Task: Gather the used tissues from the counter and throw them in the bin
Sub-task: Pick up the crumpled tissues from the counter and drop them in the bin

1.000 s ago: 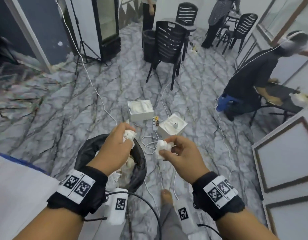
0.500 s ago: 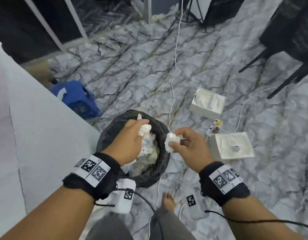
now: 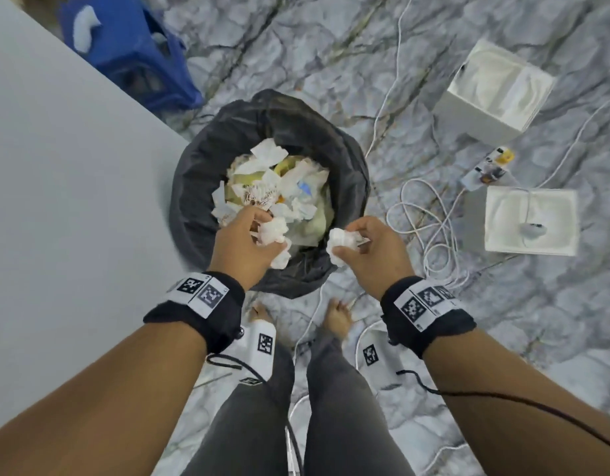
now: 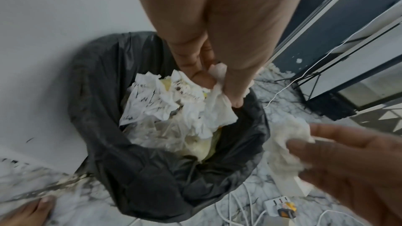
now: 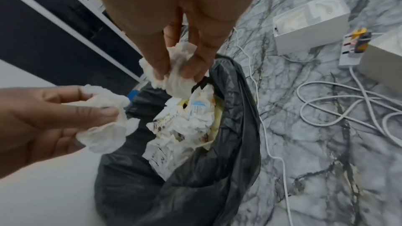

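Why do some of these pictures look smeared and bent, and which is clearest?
Head view: sharpest, lit evenly, though the bin rim smears by the counter and edges bend. Left wrist view: wide lens stretches the left hand; right hand is soft. Right wrist view: the floor is motion-blurred.
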{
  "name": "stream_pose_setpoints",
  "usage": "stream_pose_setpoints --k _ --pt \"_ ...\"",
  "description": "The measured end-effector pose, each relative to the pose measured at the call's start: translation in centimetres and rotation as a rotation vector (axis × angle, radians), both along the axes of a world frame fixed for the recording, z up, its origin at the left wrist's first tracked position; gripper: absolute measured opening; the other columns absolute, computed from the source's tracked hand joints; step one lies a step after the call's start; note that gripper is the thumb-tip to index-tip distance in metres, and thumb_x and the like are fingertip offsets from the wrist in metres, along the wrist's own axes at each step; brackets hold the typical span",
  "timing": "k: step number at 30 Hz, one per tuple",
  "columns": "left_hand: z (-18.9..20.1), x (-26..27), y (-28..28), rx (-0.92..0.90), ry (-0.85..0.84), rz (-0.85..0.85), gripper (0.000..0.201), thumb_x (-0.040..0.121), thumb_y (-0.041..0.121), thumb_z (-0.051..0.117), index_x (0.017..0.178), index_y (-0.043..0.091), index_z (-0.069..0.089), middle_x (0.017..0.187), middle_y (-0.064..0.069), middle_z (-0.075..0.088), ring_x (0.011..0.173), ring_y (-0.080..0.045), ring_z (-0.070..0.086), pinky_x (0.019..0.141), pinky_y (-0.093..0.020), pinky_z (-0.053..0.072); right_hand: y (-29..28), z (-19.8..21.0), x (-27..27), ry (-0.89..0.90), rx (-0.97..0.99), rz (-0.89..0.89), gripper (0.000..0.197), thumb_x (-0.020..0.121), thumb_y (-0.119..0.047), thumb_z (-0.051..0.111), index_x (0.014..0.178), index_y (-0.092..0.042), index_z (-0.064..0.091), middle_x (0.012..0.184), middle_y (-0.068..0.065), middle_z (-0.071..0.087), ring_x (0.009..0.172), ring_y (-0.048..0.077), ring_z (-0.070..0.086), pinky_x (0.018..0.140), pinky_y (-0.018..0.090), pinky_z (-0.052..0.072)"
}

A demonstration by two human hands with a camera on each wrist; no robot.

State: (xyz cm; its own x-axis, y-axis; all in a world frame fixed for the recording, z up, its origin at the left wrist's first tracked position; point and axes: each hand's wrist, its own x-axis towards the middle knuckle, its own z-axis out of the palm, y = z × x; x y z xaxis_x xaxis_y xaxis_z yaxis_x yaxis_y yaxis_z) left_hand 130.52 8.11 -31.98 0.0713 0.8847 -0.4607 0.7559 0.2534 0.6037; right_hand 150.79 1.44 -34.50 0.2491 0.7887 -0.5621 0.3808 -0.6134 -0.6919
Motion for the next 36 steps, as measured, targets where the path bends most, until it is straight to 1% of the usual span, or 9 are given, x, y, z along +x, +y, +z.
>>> stream_pose_setpoints --k 3,6,13,17,20,24,27,31,36 --pt "-4.7 -0.1 0.0 -0.012 0.038 0.016 0.037 0.066 0.025 0.082 0.092 0.022 0.056 0.086 0.008 0.055 0.074 -0.016 0.054 0.069 -0.025 0.043 1.9 -3.9 -0.8 -0.031 0.022 0.095 0.029 0.083 -0.017 0.077 0.110 -0.022 0.067 0.119 0.002 0.056 0.101 0.019 0.059 0.092 0.029 0.049" --pt "-9.2 0.1 0.4 -0.039 0.045 -0.002 0.039 0.063 0.026 0.085 0.092 0.023 0.059 0.090 0.000 0.060 0.076 -0.021 0.058 0.071 -0.032 0.051 4.2 -7.7 -1.8 -0.119 0.019 0.204 0.033 0.087 -0.014 0.072 0.118 -0.021 0.067 0.125 0.005 0.050 0.102 0.019 0.056 0.086 0.015 0.036" --pt "-16.5 -0.5 2.2 -0.006 0.120 -0.074 0.038 0.071 0.012 0.078 0.107 0.020 0.069 0.105 -0.010 0.056 0.084 -0.023 0.060 0.083 -0.025 0.048 7.9 -14.6 -5.0 -0.287 -0.157 0.491 0.032 0.088 -0.002 0.062 0.117 -0.010 0.054 0.126 0.011 0.048 0.099 0.033 0.060 0.084 0.036 0.050" --pt "-17.4 -0.8 2.1 -0.077 0.159 -0.149 0.042 0.071 0.019 0.079 0.112 0.020 0.069 0.088 -0.008 0.060 0.082 -0.024 0.059 0.085 -0.033 0.051 8.4 -16.2 -6.0 -0.330 -0.281 0.621 0.027 0.090 -0.001 0.061 0.116 -0.008 0.061 0.133 0.012 0.040 0.097 0.034 0.062 0.091 0.037 0.053" --pt "-16.6 -1.0 2.1 -0.147 0.118 -0.153 0.052 0.072 0.021 0.079 0.122 0.021 0.063 0.076 0.000 0.058 0.076 -0.018 0.058 0.083 -0.028 0.051 8.6 -15.6 -6.0 -0.332 -0.325 0.732 0.037 0.092 -0.001 0.053 0.127 -0.011 0.059 0.125 0.014 0.055 0.106 0.033 0.061 0.088 0.037 0.054" --pt "-14.5 -1.6 2.9 -0.172 0.111 -0.134 0.068 0.072 0.030 0.079 0.134 0.029 0.049 0.089 0.000 0.063 0.086 -0.018 0.061 0.087 -0.030 0.049 8.2 -13.3 -4.8 -0.278 -0.258 0.595 0.050 0.090 0.003 0.046 0.131 -0.022 0.059 0.122 0.014 0.061 0.106 0.033 0.062 0.088 0.039 0.055" --pt "-11.7 -2.0 3.5 -0.104 0.127 -0.097 0.054 0.074 0.033 0.074 0.126 0.027 0.057 0.098 -0.005 0.061 0.090 -0.020 0.059 0.085 -0.032 0.049 7.1 -11.2 -3.6 -0.231 -0.126 0.423 0.041 0.090 0.000 0.052 0.124 -0.019 0.065 0.121 0.010 0.066 0.109 0.028 0.063 0.092 0.033 0.052" --pt "-5.8 -1.4 3.8 -0.098 0.099 -0.048 0.023 0.082 0.030 0.065 0.103 0.021 0.066 0.092 -0.001 0.067 0.083 -0.017 0.061 0.076 -0.025 0.045 4.4 -6.7 -2.0 -0.179 -0.020 0.272 0.025 0.095 -0.008 0.054 0.113 -0.014 0.070 0.103 0.004 0.071 0.093 0.020 0.066 0.080 0.023 0.048" --pt "5.4 -0.3 3.7 0.047 -0.050 -0.012 0.015 0.085 0.026 0.061 0.099 0.022 0.067 0.092 0.002 0.067 0.080 -0.011 0.059 0.069 -0.009 0.042 -1.3 -0.2 -0.9 -0.123 -0.125 0.352 0.017 0.096 -0.015 0.057 0.104 -0.021 0.071 0.093 -0.007 0.066 0.083 0.010 0.060 0.075 0.020 0.043"
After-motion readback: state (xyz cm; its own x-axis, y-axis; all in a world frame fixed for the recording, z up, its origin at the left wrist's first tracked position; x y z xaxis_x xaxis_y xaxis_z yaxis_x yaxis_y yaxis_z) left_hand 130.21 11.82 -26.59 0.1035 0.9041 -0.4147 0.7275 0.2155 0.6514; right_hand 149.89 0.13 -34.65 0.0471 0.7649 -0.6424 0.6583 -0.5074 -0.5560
